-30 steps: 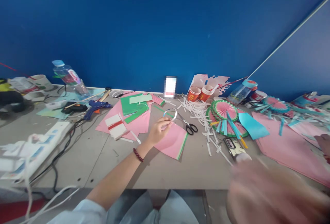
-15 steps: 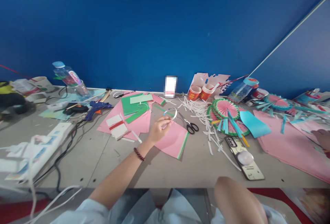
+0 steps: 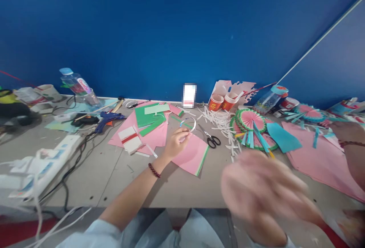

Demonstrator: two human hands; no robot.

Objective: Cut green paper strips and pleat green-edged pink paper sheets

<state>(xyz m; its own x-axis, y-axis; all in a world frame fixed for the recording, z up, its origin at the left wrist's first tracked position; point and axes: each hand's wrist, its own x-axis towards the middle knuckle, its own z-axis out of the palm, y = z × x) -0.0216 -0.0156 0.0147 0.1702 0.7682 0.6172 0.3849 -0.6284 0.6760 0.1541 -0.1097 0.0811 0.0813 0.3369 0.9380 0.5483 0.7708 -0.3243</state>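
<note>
My left hand [image 3: 177, 143], with a beaded bracelet at its wrist, pinches a thin curled white strip [image 3: 195, 125] over the desk. Beneath it lies a pink paper sheet [image 3: 190, 156] with a green edge. Black-handled scissors [image 3: 213, 141] rest just right of that sheet. My right hand [image 3: 262, 187] is raised near the desk's front edge, smeared by motion, so its fingers cannot be made out. It hides the phone lying there. Beyond it sits a pink and green folded-paper rosette [image 3: 251, 120] with blue strips.
White paper scraps [image 3: 218, 120] and paper cups [image 3: 216, 102] stand toward the wall. Left are green paper [image 3: 149, 120], a blue glue gun [image 3: 108, 120], a bottle [image 3: 80, 87] and a power strip [image 3: 54, 164]. Another person's arm [image 3: 352, 145] reaches in over pink sheets [image 3: 313, 160] at right.
My right hand has come up into view over the front edge and now covers the phone. The other person's arm reaches further in from the right. My left hand stays nearly still with the strip.
</note>
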